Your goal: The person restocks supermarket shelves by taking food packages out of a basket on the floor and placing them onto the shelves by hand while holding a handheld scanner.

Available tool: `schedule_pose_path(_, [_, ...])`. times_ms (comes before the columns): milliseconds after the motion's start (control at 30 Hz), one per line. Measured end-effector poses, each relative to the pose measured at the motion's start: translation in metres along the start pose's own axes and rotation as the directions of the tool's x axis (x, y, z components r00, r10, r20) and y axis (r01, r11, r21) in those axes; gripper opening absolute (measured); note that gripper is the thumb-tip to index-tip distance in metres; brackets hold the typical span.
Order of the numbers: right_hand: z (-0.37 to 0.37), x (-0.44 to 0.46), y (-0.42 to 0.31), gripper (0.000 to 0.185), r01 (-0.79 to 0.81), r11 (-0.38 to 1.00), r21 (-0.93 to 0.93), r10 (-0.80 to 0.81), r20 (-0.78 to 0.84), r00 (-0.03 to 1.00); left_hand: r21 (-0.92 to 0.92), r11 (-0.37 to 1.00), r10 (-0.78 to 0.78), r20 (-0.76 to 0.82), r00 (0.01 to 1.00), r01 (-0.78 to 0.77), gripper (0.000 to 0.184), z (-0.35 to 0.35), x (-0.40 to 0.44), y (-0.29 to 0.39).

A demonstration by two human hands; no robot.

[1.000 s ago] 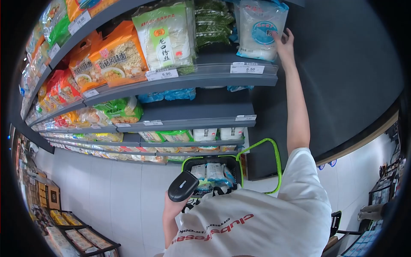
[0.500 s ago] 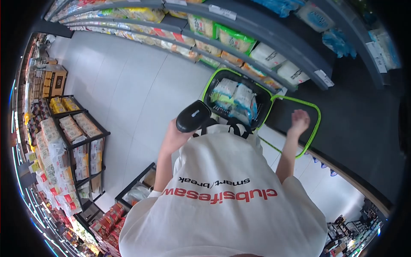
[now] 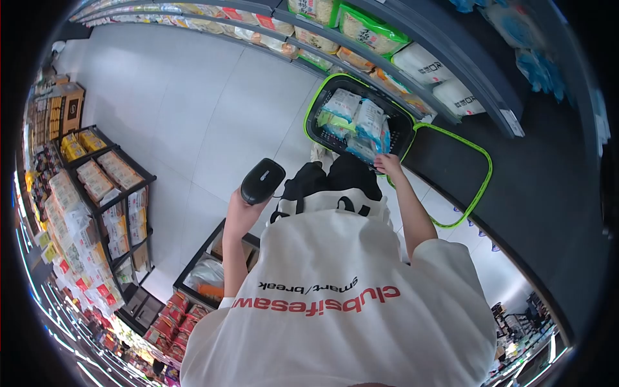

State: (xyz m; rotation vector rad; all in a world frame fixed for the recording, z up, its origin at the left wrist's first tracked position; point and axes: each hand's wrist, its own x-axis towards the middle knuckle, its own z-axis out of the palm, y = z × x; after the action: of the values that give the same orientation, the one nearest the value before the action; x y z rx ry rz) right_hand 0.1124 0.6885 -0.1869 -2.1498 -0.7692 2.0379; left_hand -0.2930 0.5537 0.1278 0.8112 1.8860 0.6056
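My left hand (image 3: 244,213) is closed around a black rounded device (image 3: 263,181) that looks like a handheld scanner, held out over the floor. At the near edge of a black shopping basket with a green rim (image 3: 314,106) is my right hand (image 3: 389,165). Its fingers reach over the rim beside the blue-and-white packets (image 3: 371,122); whether they touch one I cannot tell. Several of these plastic packets lie heaped inside the basket. The basket's green handle (image 3: 488,177) is folded down to the right, over the dark shelf.
Grey shelves (image 3: 445,48) with bagged goods (image 3: 374,32) run along the front and right. A black display rack (image 3: 129,200) of packaged food stands at left. Nearer me is a low black bin (image 3: 209,277). Pale tiled floor (image 3: 174,103) lies between.
My right hand has moved left from over the handle to the basket's near edge. My left hand, with the black device, has shifted left and away from the basket.
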Motion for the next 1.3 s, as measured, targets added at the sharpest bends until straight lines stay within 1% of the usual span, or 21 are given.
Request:
schedule_pose_path(67, [0.015,0.040,0.003,0.030,-0.056,0.986,-0.160,0.066,0.055,0.996,-0.007,0.999,-0.045,-0.034,0.998,0.044,0.024,0.010,-0.009,-0.009])
schedule_pose_path(167, [0.043,0.096,0.003,0.033,-0.139,0.985,-0.102,0.147,0.079,0.986,-0.089,0.963,-0.262,-0.062,0.963,0.256,0.025,0.025,-0.026,-0.007])
schedule_pose_path(233, [0.062,0.136,-0.001,0.037,-0.210,0.978,-0.003,0.210,0.081,0.974,-0.152,0.957,-0.267,-0.137,0.954,0.246,0.026,0.040,-0.036,-0.019])
schedule_pose_path(267, [0.068,0.151,-0.008,0.040,-0.209,0.978,-0.015,0.209,0.130,0.969,-0.149,0.922,-0.374,-0.097,0.922,0.358,0.026,0.043,-0.041,-0.023])
schedule_pose_path(300, [0.079,0.169,-0.014,0.040,-0.223,0.975,0.012,0.219,0.140,0.966,-0.185,0.910,-0.396,-0.115,0.911,0.372,0.027,0.051,-0.043,-0.025])
schedule_pose_path(333, [0.088,0.184,-0.017,0.041,-0.251,0.960,0.128,0.228,0.169,0.959,-0.194,0.889,-0.440,-0.116,0.890,0.414,0.028,0.056,-0.047,-0.023])
schedule_pose_path(367, [0.094,0.199,-0.021,0.045,-0.281,0.948,0.149,0.250,0.199,0.948,-0.208,0.868,-0.480,-0.121,0.869,0.450,0.028,0.063,-0.048,-0.023])
schedule_pose_path(433, [0.115,0.235,-0.021,0.053,-0.401,0.828,0.392,0.372,0.151,0.916,-0.194,0.850,-0.521,-0.166,0.838,0.490,0.030,0.077,-0.053,-0.028])
schedule_pose_path(533, [0.129,0.271,-0.030,0.056,-0.555,0.414,0.721,0.477,0.348,0.807,-0.202,0.838,-0.542,-0.215,0.812,0.506,0.034,0.095,-0.067,-0.034])
schedule_pose_path(633, [0.149,0.302,-0.035,0.051,-0.351,0.447,0.823,0.473,0.116,0.873,-0.226,0.806,-0.590,-0.213,0.779,0.548,0.034,0.101,-0.071,-0.029])
schedule_pose_path(667, [0.156,0.308,-0.036,0.042,-0.285,0.491,0.823,0.510,-0.006,0.860,-0.214,0.801,-0.597,-0.204,0.776,0.559,0.034,0.101,-0.072,-0.029])
schedule_pose_path(700, [0.158,0.320,-0.025,0.041,-0.270,0.523,0.808,0.487,-0.024,0.873,-0.202,0.798,-0.601,-0.197,0.775,0.567,0.034,0.101,-0.073,-0.029])
schedule_pose_path(767, [0.162,0.353,-0.010,0.039,-0.227,0.581,0.782,0.427,-0.055,0.903,-0.211,0.838,-0.546,-0.274,0.792,0.504,0.031,0.106,-0.068,-0.026])
schedule_pose_path(867, [0.166,0.313,-0.054,0.040,-0.236,0.600,0.764,0.504,-0.131,0.854,-0.171,0.854,-0.521,-0.296,0.801,0.492,0.030,0.098,-0.069,-0.021])
schedule_pose_path(967, [0.136,0.274,-0.077,0.049,-0.039,0.876,0.481,0.178,-0.247,0.952,-0.144,0.855,-0.518,-0.239,0.821,0.498,0.029,0.084,-0.070,-0.015])
schedule_pose_path(1000, [0.120,0.260,-0.083,0.054,0.016,0.910,0.413,0.074,-0.200,0.977,-0.187,0.887,-0.460,-0.274,0.844,0.422,0.028,0.082,-0.067,-0.010])
schedule_pose_path(1100, [0.076,0.180,-0.107,0.050,0.137,0.917,0.375,-0.099,-0.117,0.988,-0.221,0.919,-0.375,-0.238,0.896,0.326,0.028,0.068,-0.060,-0.003])
schedule_pose_path(1133, [0.065,0.138,-0.116,0.038,0.182,0.850,0.493,-0.121,-0.153,0.981,-0.203,0.942,-0.311,-0.232,0.922,0.267,0.030,0.062,-0.055,-0.001])
schedule_pose_path(1167, [0.051,0.111,-0.122,0.033,0.209,0.818,0.536,-0.179,-0.110,0.978,-0.162,0.950,-0.298,-0.218,0.929,0.267,0.033,0.057,-0.052,-0.008])
schedule_pose_path(1233, [0.018,0.065,-0.118,0.023,0.244,0.750,0.615,-0.287,-0.031,0.958,-0.061,0.986,-0.165,-0.193,0.967,0.156,0.034,0.044,-0.040,0.006])
schedule_pose_path(1300, [-0.011,-0.017,-0.140,0.021,0.274,0.758,0.592,-0.339,-0.002,0.941,-0.036,0.990,-0.142,-0.146,0.979,0.138,0.033,0.032,-0.030,0.015])
